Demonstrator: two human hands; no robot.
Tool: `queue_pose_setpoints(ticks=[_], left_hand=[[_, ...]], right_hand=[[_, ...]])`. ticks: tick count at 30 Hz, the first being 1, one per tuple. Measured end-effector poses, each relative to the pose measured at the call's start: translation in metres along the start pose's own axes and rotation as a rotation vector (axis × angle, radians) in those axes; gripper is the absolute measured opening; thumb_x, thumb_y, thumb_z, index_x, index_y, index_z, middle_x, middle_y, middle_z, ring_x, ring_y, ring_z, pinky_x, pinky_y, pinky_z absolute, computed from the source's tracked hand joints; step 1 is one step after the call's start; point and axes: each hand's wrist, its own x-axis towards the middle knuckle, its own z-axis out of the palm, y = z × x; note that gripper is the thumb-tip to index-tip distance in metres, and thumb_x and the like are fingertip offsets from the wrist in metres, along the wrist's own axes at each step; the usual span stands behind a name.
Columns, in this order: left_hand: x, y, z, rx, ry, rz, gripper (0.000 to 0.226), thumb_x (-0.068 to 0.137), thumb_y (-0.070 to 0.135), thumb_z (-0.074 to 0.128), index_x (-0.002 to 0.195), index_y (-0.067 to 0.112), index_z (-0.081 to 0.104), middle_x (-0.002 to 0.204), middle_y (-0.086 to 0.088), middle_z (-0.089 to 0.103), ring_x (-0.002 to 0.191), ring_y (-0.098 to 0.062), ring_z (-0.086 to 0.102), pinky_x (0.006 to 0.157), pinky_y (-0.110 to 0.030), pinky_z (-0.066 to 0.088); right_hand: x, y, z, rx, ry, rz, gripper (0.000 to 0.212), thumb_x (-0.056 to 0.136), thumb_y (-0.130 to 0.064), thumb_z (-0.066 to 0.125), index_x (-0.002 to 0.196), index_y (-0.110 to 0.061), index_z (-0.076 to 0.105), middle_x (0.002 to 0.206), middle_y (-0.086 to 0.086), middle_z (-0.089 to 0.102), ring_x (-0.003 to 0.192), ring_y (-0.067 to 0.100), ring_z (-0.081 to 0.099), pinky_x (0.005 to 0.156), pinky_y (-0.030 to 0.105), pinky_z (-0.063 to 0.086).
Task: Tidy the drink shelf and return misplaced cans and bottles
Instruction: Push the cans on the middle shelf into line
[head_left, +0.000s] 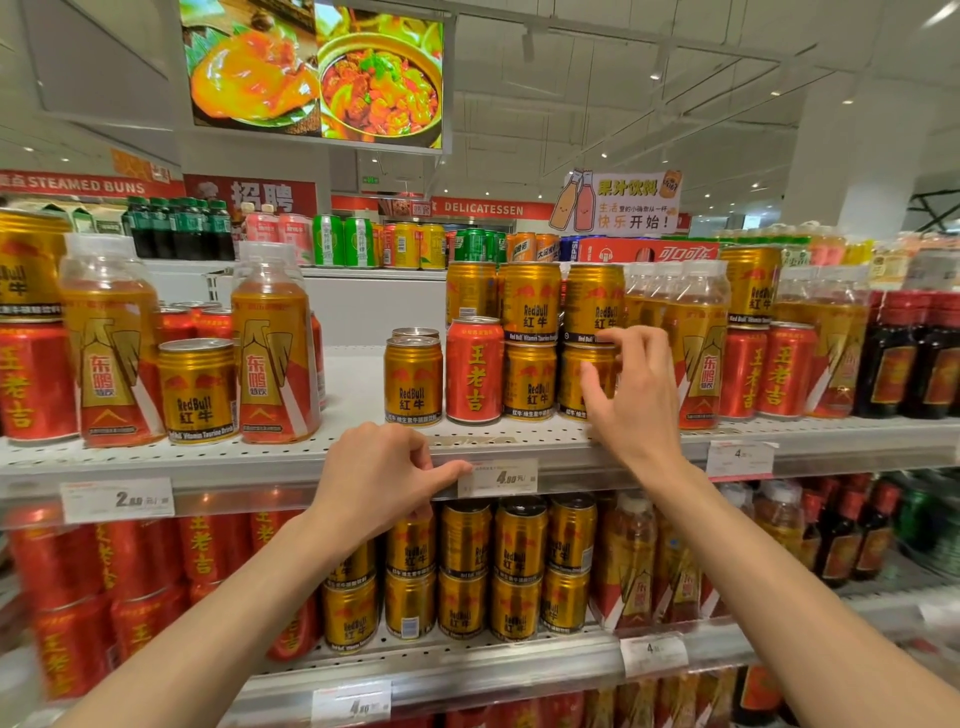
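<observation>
I'm looking at the upper shelf (363, 452), where gold Red Bull cans are stacked two high in the middle and one red can (474, 370) stands among them, between a lone gold can (413, 381) on its left and the gold stack (530, 340) on its right; I judge that red can the misplaced one, since its own kind stands in a red group (769, 370) further right and at the far left edge. My right hand (631, 387) is raised in front of the stack's right column, fingers curved and spread with the thumb apart from them, close to the gold cans but holding nothing that I can make out; whether the fingertips touch a can I cannot tell. My left hand (376, 475) sits low at the shelf lip, fingers loosely curled and the forefinger reaching out to the price tag (497, 477), gripping nothing. To do this step well I'd first settle the stack with the right hand so the upper cans sit square on the lower ones, then take the red can by its sides near the top, lift it straight up before drawing it forward so it doesn't brush the gold neighbours touching it, and carry it to the red group; the tall bottle (698, 343) just right of my hand could tip if knocked
</observation>
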Motion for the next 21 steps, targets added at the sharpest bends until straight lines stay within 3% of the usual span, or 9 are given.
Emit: queue_pose_setpoints(ticks=[2, 5, 7, 14, 21], left_hand=[[0.000, 0.000, 0.000, 0.003, 0.007, 0.002, 0.057, 0.081, 0.069, 0.068, 0.049, 0.023, 0.056, 0.044, 0.017, 0.065, 0.052, 0.004, 0.066, 0.067, -0.026, 0.059], [-0.001, 0.000, -0.001, -0.002, 0.006, 0.008, 0.057, 0.081, 0.070, 0.067, 0.050, 0.023, 0.057, 0.044, 0.017, 0.065, 0.051, 0.005, 0.066, 0.068, -0.026, 0.060], [-0.001, 0.000, -0.001, -0.006, 0.003, 0.003, 0.057, 0.081, 0.070, 0.067, 0.051, 0.023, 0.058, 0.044, 0.018, 0.065, 0.052, 0.005, 0.066, 0.068, -0.025, 0.060], [-0.001, 0.001, -0.001, 0.007, 0.012, -0.005, 0.057, 0.080, 0.070, 0.068, 0.049, 0.023, 0.057, 0.043, 0.018, 0.065, 0.052, 0.005, 0.066, 0.067, -0.025, 0.059], [-0.001, 0.000, 0.000, 0.010, 0.020, 0.006, 0.058, 0.081, 0.071, 0.067, 0.049, 0.023, 0.056, 0.043, 0.018, 0.064, 0.052, 0.005, 0.065, 0.067, -0.024, 0.058]], right_hand=[[0.006, 0.000, 0.001, 0.034, -0.023, 0.069, 0.050, 0.095, -0.026, 0.063, 0.140, -0.012, 0.046, 0.137, 0.009, 0.046, 0.121, 0.023, 0.050, 0.099, 0.036, 0.048], [0.012, -0.005, 0.004, 0.135, -0.167, 0.250, 0.071, 0.100, -0.039, 0.054, 0.158, -0.017, 0.018, 0.162, 0.005, 0.029, 0.146, 0.022, 0.033, 0.118, 0.043, 0.030], [0.015, -0.007, 0.006, 0.185, -0.222, 0.351, 0.076, 0.102, -0.045, 0.048, 0.161, -0.019, 0.009, 0.166, 0.003, 0.025, 0.150, 0.024, 0.028, 0.120, 0.045, 0.025], [0.016, -0.007, 0.004, 0.238, -0.211, 0.385, 0.075, 0.098, -0.046, 0.057, 0.157, -0.022, 0.019, 0.159, 0.001, 0.038, 0.142, 0.022, 0.040, 0.115, 0.044, 0.032], [-0.002, 0.012, -0.004, 0.144, -0.448, 0.346, 0.090, 0.089, -0.040, 0.068, 0.157, -0.031, 0.009, 0.153, -0.002, 0.047, 0.131, 0.023, 0.054, 0.112, 0.053, 0.041]])
